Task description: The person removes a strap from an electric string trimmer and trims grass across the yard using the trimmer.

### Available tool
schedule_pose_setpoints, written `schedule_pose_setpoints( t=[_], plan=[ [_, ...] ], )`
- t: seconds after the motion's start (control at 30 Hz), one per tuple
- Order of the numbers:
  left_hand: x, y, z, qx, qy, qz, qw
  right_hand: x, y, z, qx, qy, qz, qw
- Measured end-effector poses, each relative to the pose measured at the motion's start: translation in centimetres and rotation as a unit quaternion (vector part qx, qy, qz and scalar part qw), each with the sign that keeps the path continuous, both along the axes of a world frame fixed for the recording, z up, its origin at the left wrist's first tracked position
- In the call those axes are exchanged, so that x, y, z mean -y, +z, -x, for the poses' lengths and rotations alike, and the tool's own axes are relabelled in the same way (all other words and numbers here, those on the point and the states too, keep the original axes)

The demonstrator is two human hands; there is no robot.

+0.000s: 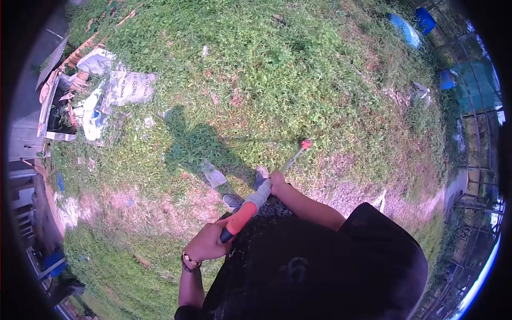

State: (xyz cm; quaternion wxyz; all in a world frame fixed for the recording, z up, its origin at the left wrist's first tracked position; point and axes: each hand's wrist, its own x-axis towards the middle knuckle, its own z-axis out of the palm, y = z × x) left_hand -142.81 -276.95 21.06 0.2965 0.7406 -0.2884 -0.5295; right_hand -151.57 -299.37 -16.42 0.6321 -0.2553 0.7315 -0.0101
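A long grass trimmer [247, 212] slants across the front of my body, its orange and black rear end low and its thin shaft pointing away to the upper right. My left hand [208, 241], with a dark beaded bracelet at the wrist, is closed on the rear end. Farther along, just past a grey-white wrapped section, my right hand [277, 182] is wrapped round the shaft. The small red head [305, 144] is at the grass. Whether it touches the ground, I cannot tell.
Grass [256, 80] and weeds surround my shoes [232, 201]. A clear plastic piece [214, 175] lies in front of them. White sacks [130, 88] and broken boards are heaped at left. Blue containers [406, 31] stand at the far right, near a fence [476, 144].
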Motion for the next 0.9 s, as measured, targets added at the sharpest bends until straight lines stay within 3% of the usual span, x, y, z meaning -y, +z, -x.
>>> schedule_pose_setpoints(
  t=[0.17,0.27,0.37,0.4,0.47,0.57,0.7,0.77,0.9],
  plan=[
    [0.6,-0.1,-0.6,-0.051,-0.014,-0.050,0.997,1.2,5.3,0.6,-0.057,-0.027,0.017,0.998],
    [0.7,0.5,0.4,-0.021,0.032,0.008,0.999,1.2,0.8,0.2,0.001,0.005,-0.014,1.000],
    [0.5,-0.1,2.1,0.026,0.080,0.011,0.996,1.4,4.1,-3.4,0.030,0.113,-0.025,0.993],
    [0.6,-0.5,2.6,0.056,0.083,0.020,0.995,0.9,0.0,-4.1,0.064,0.109,-0.008,0.992],
    [1.2,-1.2,3.4,0.117,0.090,0.036,0.988,0.8,1.8,-7.2,0.123,0.095,-0.021,0.988],
    [3.5,-0.5,3.4,0.131,0.116,-0.046,0.984,0.5,1.6,-12.4,0.180,0.118,-0.030,0.976],
    [5.7,-1.4,3.4,0.149,0.140,-0.111,0.973,-0.1,-3.0,-17.6,0.235,0.207,-0.024,0.949],
    [6.2,-2.3,3.3,0.165,0.148,-0.106,0.969,1.0,0.1,-18.5,0.261,0.214,-0.060,0.939],
    [6.5,-2.2,2.9,0.157,0.150,-0.109,0.970,1.6,1.1,-18.4,0.253,0.203,-0.045,0.945]
  ],
)
